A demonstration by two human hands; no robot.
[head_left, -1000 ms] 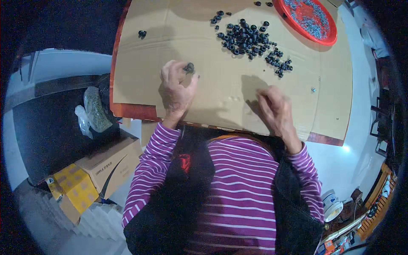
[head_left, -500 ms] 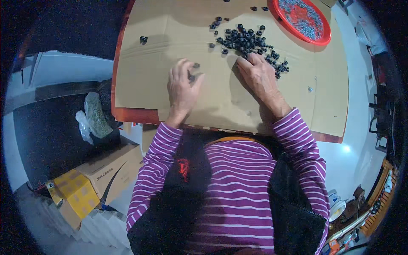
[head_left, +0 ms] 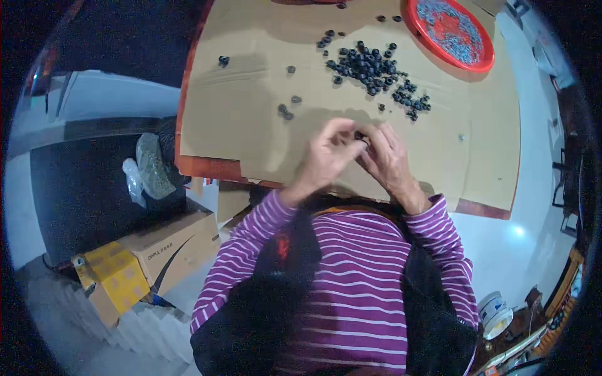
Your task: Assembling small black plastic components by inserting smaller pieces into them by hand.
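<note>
Over the near part of the cardboard sheet (head_left: 244,135), my two hands meet. Fingers of my right hand (head_left: 390,156) pinch a small black cap-like part (head_left: 360,135). From the other side, my left hand (head_left: 326,156) curls thumb and fingers round the same spot; its fingertips are slightly blurred and the part is half hidden between them. Beyond the hands lies a heap of small black round parts (head_left: 367,66), with smaller black pieces (head_left: 411,97) at its right edge. Several loose black parts (head_left: 286,113) lie to the left of the heap.
A red round tray (head_left: 488,59) with small shiny metal pieces stands at the far right. A small metal piece (head_left: 461,137) lies on the cardboard to the right. Cardboard boxes (head_left: 182,250) and filled plastic bags (head_left: 152,168) are on the left, below the table.
My right hand has drawn back from the heap toward me. My left hand has moved right to meet it, leaving a few black parts on the cardboard where it was.
</note>
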